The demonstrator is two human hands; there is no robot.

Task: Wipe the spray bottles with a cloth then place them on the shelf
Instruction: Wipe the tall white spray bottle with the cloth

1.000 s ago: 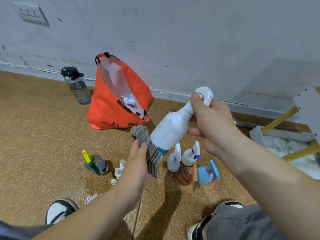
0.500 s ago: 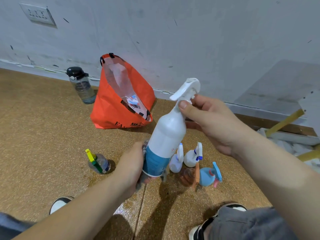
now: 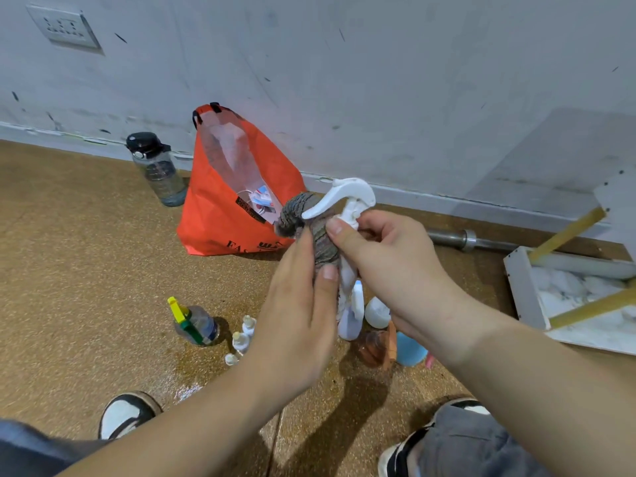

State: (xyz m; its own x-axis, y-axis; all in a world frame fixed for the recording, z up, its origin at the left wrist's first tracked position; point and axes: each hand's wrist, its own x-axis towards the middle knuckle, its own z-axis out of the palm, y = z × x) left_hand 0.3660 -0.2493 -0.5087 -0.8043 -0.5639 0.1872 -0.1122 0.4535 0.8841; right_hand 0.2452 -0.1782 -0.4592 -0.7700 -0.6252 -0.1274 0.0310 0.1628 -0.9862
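The right hand grips a white spray bottle by the neck just under its trigger head, with the thumb laid across the front. The bottle is held up in the air in front of the person, above the floor, with the trigger pointing left. Most of its body is hidden behind the two hands. The left hand holds a grey striped cloth wrapped against the bottle's neck and shoulder, thumb on the near side and fingers behind. A bunched end of the cloth sticks up beside the trigger. The two hands are close together, almost touching, both clamped around the same bottle.

Below the hands more bottles stand on the brown speckled floor. These are a clear bottle with a yellow and green sprayer, three tiny bottles just beside it, two small white bottles, a brown bottle and a blue bottle. The floor around them looks wet.

An orange bag leans at the foot of the wall, with a clear water bottle with a black lid just to its left. A metal bar lies along the wall to the right. Near it sits a white frame with yellow rods. A socket is set in the wall at the upper left. The person's shoes show at the bottom edge.
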